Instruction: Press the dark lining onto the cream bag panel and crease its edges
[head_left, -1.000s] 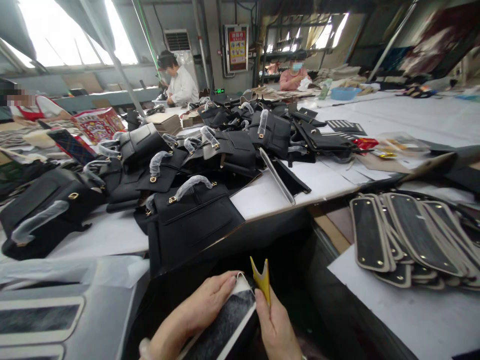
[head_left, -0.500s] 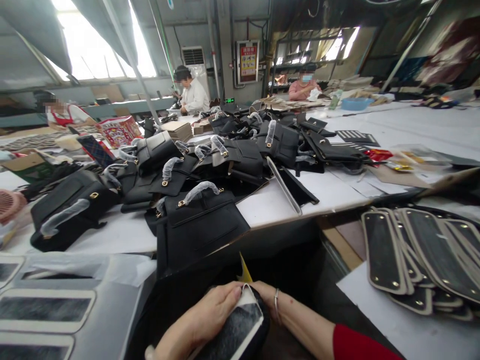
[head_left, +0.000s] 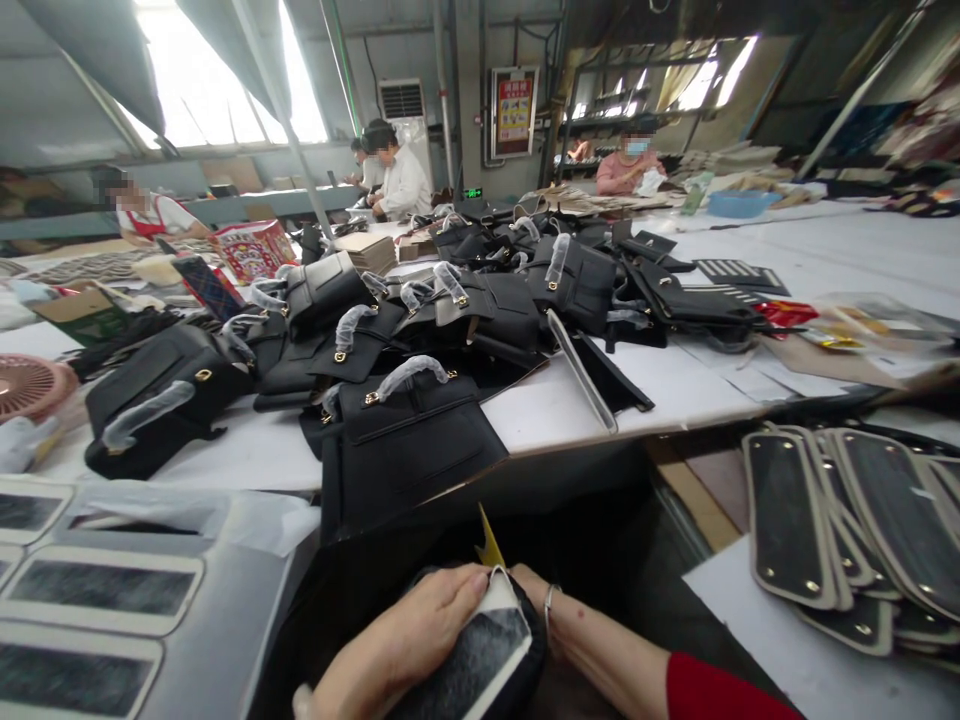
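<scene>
At the bottom centre, a black piece with a pale edge (head_left: 491, 640) lies between my hands. My left hand (head_left: 431, 620) presses on its left side, fingers together and pointing at its tip. On the far side of the tip is my right hand (head_left: 534, 592), its fingers mostly hidden behind the piece; a bracelet is on that wrist. A yellow pointed thing (head_left: 490, 542) sticks up just beyond the fingertips. Past it, a black bag (head_left: 412, 450) with a plastic-wrapped handle lies at the table's edge.
Many black bags (head_left: 570, 280) are heaped on the white table (head_left: 525, 415). Black panels with pale borders (head_left: 795, 510) are stacked at right; similar ones (head_left: 105, 590) lie at left. A pink fan (head_left: 34, 388) stands at far left. Several people work farther back.
The whole view has shifted, so the table and bags sit slightly farther right. Both hands remain on the black piece; my left hand lies a little flatter along it.
</scene>
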